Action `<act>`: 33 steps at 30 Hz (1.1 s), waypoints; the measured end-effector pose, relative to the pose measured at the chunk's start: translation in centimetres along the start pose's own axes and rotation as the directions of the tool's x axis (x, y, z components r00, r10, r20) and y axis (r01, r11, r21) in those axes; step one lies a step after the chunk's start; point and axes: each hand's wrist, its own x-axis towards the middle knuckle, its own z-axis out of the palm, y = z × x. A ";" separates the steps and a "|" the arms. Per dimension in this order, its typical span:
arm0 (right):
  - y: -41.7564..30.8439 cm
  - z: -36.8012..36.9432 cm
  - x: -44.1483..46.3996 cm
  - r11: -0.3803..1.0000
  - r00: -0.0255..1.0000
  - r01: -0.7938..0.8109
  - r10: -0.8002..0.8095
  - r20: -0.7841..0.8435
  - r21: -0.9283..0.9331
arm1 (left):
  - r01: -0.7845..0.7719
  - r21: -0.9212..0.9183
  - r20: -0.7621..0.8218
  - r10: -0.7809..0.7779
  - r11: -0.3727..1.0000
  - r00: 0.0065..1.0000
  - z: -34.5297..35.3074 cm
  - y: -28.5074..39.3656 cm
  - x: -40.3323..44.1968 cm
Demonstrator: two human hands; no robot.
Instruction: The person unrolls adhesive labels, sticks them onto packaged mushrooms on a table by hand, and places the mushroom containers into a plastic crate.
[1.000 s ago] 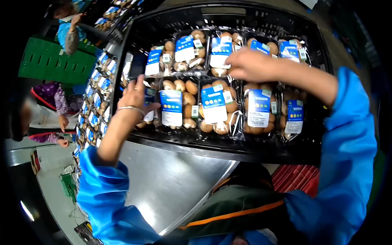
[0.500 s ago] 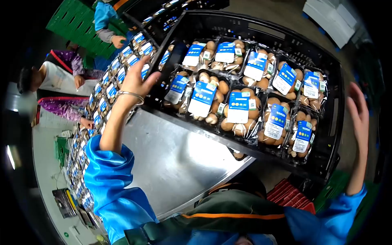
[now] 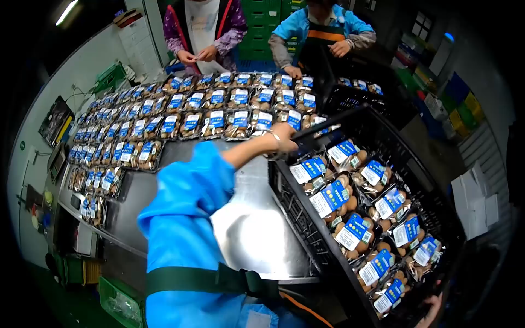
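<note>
A black plastic crate (image 3: 311,238) sits tilted across the right of the view, its left side over the metal table. Inside lie two rows of film-wrapped mushroom packs (image 3: 354,232) with blue and white labels. My left hand (image 3: 283,138), with a bangle at the wrist, is closed on the crate's far left corner; its fingertips are partly hidden. At the near right end, my right hand (image 3: 433,310) grips the crate's outer wall, mostly out of sight in the dark.
Rows of mushroom packs (image 3: 217,97) cover the far and left parts of the metal table (image 3: 188,156). Across it stand a person in purple sleeves (image 3: 235,33) and a person in blue (image 3: 355,24) beside another black crate (image 3: 350,98). White boxes (image 3: 476,199) stand at right.
My view has swung left and up. Both hands, apart from the crate before, have come onto its opposite ends. The crate now appears lower and turned in view.
</note>
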 end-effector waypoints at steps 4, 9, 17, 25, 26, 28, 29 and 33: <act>-4.8 2.2 -6.2 0.998 0.998 0.024 -0.021 0.058 -0.055 | 0.184 -0.180 0.010 -0.186 0.966 0.983 -7.5 -1.7 -11.5; -9.2 6.5 -17.6 0.996 0.987 0.077 -0.069 0.148 -0.047 | 0.277 -0.370 -0.022 -0.307 0.887 0.952 -12.4 -11.4 -25.1; -16.4 9.9 -19.4 0.986 0.990 -0.121 0.112 0.082 0.111 | 0.436 -0.013 0.031 -0.436 0.900 0.900 -14.7 -8.4 -27.6; -18.1 18.1 -27.8 0.935 0.993 -0.001 0.044 -0.113 0.354 | -0.254 0.042 0.325 0.227 0.966 0.918 -6.2 3.1 -25.3; -17.9 18.7 -28.9 0.947 0.997 -0.023 0.046 -0.062 0.321 | -0.324 0.145 0.381 0.249 0.935 0.890 -6.4 3.1 -25.3; -17.1 20.2 -30.2 0.942 0.997 -0.074 0.081 -0.006 0.326 | -0.150 0.032 0.591 0.102 0.988 0.800 -7.2 2.5 -23.1; -16.1 21.2 -30.5 0.924 0.993 -0.115 0.121 0.008 0.365 | 0.163 -0.100 0.761 -0.030 0.981 0.648 -7.4 1.4 -21.2; -8.4 22.4 -30.7 0.870 0.986 -0.167 0.159 0.057 0.464 | -0.162 0.052 0.462 0.120 0.985 0.879 -4.2 -4.1 -19.5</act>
